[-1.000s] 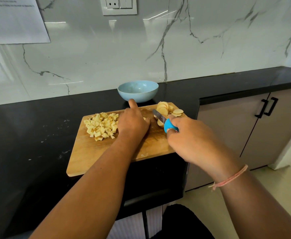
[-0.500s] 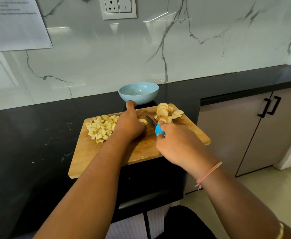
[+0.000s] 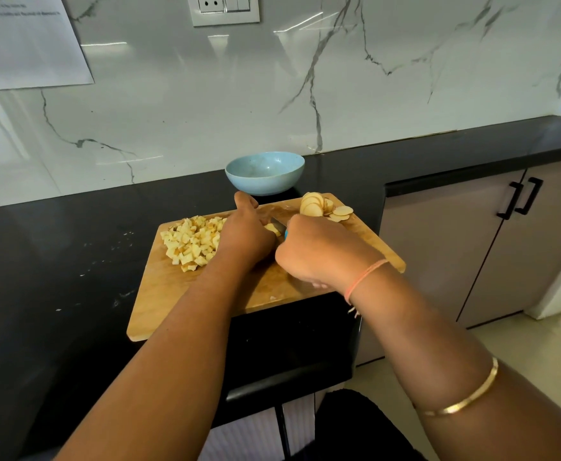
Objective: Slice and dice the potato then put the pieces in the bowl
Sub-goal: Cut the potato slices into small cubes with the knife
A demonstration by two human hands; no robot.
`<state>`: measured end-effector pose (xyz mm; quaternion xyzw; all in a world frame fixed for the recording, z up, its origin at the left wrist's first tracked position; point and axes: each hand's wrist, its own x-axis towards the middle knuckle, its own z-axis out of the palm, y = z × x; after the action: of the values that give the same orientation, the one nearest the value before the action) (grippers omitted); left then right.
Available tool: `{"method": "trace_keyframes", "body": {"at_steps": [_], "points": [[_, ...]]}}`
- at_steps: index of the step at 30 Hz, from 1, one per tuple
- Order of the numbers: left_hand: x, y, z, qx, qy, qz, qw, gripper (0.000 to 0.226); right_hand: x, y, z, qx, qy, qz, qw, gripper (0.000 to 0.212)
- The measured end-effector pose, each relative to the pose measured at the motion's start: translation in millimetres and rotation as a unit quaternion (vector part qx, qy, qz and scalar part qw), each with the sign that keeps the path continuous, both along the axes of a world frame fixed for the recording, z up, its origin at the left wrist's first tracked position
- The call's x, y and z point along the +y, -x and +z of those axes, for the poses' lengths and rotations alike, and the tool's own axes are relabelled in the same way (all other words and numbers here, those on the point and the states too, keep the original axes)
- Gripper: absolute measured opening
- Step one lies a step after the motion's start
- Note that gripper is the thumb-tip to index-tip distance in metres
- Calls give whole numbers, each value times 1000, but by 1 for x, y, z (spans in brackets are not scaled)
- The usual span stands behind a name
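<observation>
Cutting board (image 3: 206,294) lies on the black desk (image 3: 56,261). Diced potato (image 3: 192,241) is heaped on the board's left part. Round potato slices (image 3: 319,207) are stacked at its far right corner. Blue bowl (image 3: 266,173) stands on the desk just behind the board, apart from both heaps.

Left hand (image 3: 246,234) rests mid-board, grip curled down onto a potato piece (image 3: 274,227), one digit stretched toward the bowl. Right hand (image 3: 319,257) sits just beside it, grip closed round the blue handle of a knife (image 3: 285,232). Only a short stretch of blade shows between the hands.
</observation>
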<state>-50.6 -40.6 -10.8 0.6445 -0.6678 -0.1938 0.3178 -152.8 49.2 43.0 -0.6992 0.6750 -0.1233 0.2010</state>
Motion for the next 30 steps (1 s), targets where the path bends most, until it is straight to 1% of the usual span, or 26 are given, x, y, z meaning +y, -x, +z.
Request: {"method": "trace_keyframes", "body": {"at_steps": [3,5,8,11,14,17,22,26,28,30], "points": [[-1,1,-2,-7,3,7,1000,53,9,4,2,-2,-16,16,1000,37],[-2,0,-1,-13,3,7,1000,55,21,8,-1,6,-13,24,1000,42],[-2,-2,1,-17,3,5,1000,58,39,14,-6,15,3,30,999,38],[0,-4,1,-11,5,4,1000,58,46,19,-7,17,29,17,999,41],[1,-5,1,-7,4,4,1000,57,40,17,-6,1,63,8,998,44],[1,-5,2,-13,1,9,1000,58,24,11,-8,-12,73,0,997,44],[-1,-5,0,-7,-4,-1,1000,61,0,-4,-15,-11,31,-16,999,41],[1,-4,-1,-6,13,-20,1000,53,-14,-14,-14,-20,7,-25,999,29],[3,-3,-1,-13,24,-25,999,49,-17,-15,-12,-28,4,-17,999,29],[3,-3,-1,-17,31,-22,999,48,-12,-13,-11,-30,0,-6,1000,35]]}}
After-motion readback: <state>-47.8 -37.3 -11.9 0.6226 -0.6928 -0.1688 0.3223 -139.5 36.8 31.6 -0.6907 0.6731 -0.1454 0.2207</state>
